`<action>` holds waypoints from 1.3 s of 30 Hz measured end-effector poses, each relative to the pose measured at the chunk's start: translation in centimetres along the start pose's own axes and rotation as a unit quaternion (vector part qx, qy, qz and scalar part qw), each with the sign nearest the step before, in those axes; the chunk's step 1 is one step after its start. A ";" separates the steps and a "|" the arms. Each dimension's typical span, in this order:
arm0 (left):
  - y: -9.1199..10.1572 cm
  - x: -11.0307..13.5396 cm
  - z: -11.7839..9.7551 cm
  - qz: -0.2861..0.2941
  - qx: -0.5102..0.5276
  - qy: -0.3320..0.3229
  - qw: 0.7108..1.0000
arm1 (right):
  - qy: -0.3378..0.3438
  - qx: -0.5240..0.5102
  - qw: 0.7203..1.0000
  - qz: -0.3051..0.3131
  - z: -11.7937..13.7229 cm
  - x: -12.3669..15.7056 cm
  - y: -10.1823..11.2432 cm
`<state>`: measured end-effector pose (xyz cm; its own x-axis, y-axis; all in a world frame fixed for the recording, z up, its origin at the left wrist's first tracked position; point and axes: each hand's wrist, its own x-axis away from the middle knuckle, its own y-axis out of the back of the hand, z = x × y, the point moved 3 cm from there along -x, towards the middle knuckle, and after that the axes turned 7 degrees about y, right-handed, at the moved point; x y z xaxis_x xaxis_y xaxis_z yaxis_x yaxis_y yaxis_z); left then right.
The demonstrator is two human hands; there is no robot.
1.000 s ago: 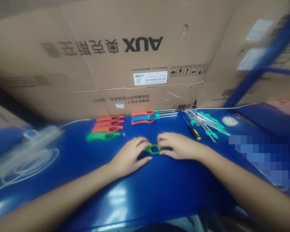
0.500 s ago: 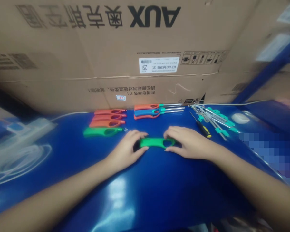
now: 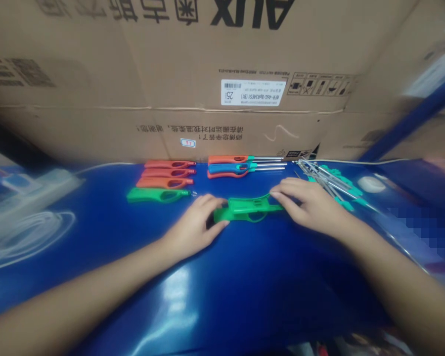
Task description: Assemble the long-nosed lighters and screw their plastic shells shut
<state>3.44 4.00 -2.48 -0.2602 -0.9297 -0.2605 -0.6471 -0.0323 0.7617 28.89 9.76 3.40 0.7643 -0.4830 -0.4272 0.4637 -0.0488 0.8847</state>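
Over the blue table, a green lighter casing shows as two shell halves overlapping at an angle. My left hand is closed on the left end of the lower casing half, thumb in front and fingers behind. The upper casing half, its hollow inside partly showing, has its right end pinched by my right hand. Left of my hands lie a whole green lighter handle and several orange-red lighter handles. Lighters with metal tubes, among them a blue one, lie behind.
A pile of metal lighter tubes with teal ends lies beyond my right hand, near a white round object. A large cardboard box walls off the back. At the left are a white power strip and coiled cable.
The green casing, whole before, has come apart into two overlapping halves. My right hand has moved right and slightly up with one half, while my left hand keeps its grip. The view has tilted slightly.
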 end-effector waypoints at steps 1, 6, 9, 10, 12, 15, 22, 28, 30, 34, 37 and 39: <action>0.0 0.0 0.0 0.003 0.004 0.002 1.000 | -0.006 -0.013 1.000 -0.005 0.1 0.0 0.3; 0.1 -0.3 -0.1 0.009 0.015 0.005 1.000 | -0.013 -0.094 0.986 0.136 0.8 0.0 0.1; 0.1 -0.3 -0.2 0.004 0.014 0.002 1.000 | -0.028 -0.086 0.971 0.221 1.1 0.1 -1.0; 0.1 -0.2 -0.2 0.005 0.013 0.001 1.000 | -0.028 -0.072 0.971 0.228 1.2 0.1 -1.2; 0.2 -0.1 -0.3 0.005 0.013 -0.002 1.000 | -0.023 -0.052 0.972 0.226 1.3 0.1 -1.5; 0.3 0.0 -0.5 0.005 0.021 -0.008 1.000 | -0.014 -0.043 0.977 0.210 1.2 0.2 -1.4; 0.7 0.2 -2.0 0.016 -0.017 -0.086 0.996 | 0.008 -0.020 0.978 0.205 1.0 0.6 -1.5; 0.5 0.5 -2.0 0.075 -0.056 -0.099 0.991 | 0.034 -0.024 0.981 0.190 1.4 0.4 -2.8; 0.5 0.5 -1.8 0.073 -0.049 -0.085 0.992 | 0.038 -0.025 0.982 0.183 1.6 0.2 -3.0; 0.4 0.4 -1.5 0.076 -0.042 -0.074 0.993 | 0.035 -0.027 0.984 0.174 1.7 -0.1 -3.1; 0.3 0.4 -1.4 0.080 -0.038 -0.073 0.993 | 0.034 -0.028 0.985 0.167 1.6 0.0 -3.2; 0.3 0.4 -1.4 0.079 -0.037 -0.073 0.994 | 0.037 -0.030 0.987 0.157 1.6 0.1 -3.3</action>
<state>4.17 3.14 -1.47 -0.4585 -0.8626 -0.2135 -0.5368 0.0774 0.8401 26.75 8.51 0.76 0.9037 -0.4013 -0.1492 0.2239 0.1459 0.9636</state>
